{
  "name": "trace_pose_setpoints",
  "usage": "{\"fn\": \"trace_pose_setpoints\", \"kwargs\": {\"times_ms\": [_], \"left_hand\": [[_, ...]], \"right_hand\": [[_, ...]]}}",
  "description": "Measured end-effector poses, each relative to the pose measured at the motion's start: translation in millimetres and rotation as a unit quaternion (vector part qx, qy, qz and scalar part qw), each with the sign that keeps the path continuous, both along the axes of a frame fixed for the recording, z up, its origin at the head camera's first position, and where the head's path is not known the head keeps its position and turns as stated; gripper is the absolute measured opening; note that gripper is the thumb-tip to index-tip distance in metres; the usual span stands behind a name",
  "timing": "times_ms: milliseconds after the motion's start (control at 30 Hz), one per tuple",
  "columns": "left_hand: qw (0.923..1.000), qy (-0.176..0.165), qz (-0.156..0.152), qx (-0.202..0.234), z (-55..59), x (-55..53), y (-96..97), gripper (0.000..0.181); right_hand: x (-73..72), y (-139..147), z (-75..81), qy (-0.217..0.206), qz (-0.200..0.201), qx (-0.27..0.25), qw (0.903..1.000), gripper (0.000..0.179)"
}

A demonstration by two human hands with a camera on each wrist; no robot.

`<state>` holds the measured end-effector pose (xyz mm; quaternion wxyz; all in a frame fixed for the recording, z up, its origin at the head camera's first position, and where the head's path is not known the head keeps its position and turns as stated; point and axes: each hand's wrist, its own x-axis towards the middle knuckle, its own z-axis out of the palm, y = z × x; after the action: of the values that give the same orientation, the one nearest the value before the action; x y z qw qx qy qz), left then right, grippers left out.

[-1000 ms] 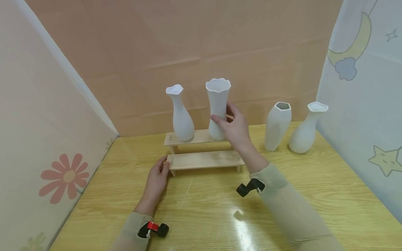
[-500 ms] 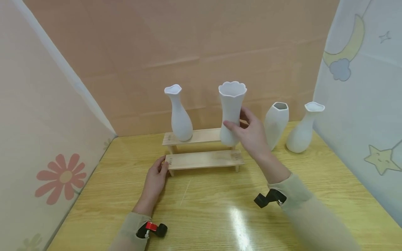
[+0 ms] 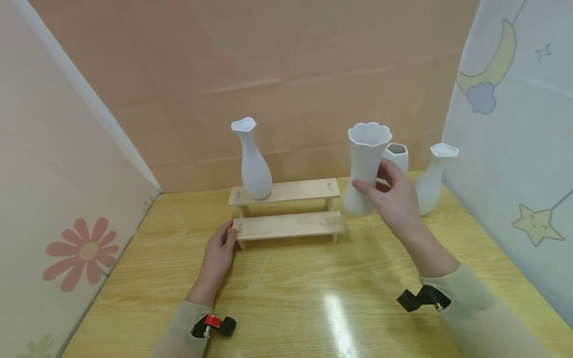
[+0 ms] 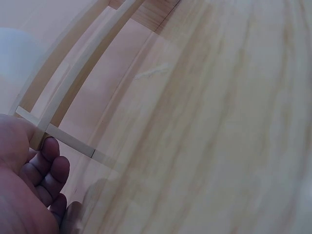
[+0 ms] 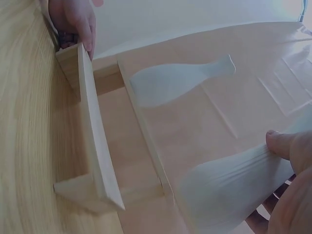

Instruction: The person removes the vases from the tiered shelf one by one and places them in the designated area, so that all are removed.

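Scalloped vase [image 3: 368, 166]: right of centre in the head frame, mouth up, its top leaning slightly toward the right edge; whether its base touches anything cannot be told.
Right hand [image 3: 398, 199]: grips the vase's waist from the right, below the scalloped rim.
Right thumb and fingers: the thumb lies across the near side of the waist, the fingers curl round the right and far side, so the body sits between them; in the right wrist view the thumb shows at the right edge of the frame, the fingertips at lower right.
Left hand [image 3: 218, 251]: left of centre, fingers curled on the left end of the lower wooden shelf [image 3: 288, 225], well apart from the vase.
Upper wooden shelf [image 3: 306, 190]: just above the lower one in the frame, its right end near the vase's lower body.
Slender vase [image 3: 256, 169]: upright on the upper shelf's left part.
Faceted vase [image 3: 400, 157]: right of centre, largely hidden behind the scalloped vase and right hand.
Flared vase [image 3: 430, 185]: farther right on the table [image 3: 286, 298], partly hidden by the right hand.
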<state>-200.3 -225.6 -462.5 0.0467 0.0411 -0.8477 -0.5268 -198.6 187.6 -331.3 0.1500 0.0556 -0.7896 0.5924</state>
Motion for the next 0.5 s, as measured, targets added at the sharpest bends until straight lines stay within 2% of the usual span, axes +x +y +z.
{"fn": "trace_pose_setpoints", "kwargs": {"times_ms": [233, 500], "left_hand": [[1.0000, -0.008, -0.001, -0.004, 0.4, -1.4, -1.7, 0.053], [1.0000, -0.001, 0.000, 0.003, 0.5, -0.1, -1.9, 0.052]], "right_hand": [[10.7, 31.6, -5.3, -0.003, -0.031, 0.028, 0.9991, 0.063], [15.0, 69.3, -16.4, 0.010, -0.057, 0.021, 0.9981, 0.060]]}}
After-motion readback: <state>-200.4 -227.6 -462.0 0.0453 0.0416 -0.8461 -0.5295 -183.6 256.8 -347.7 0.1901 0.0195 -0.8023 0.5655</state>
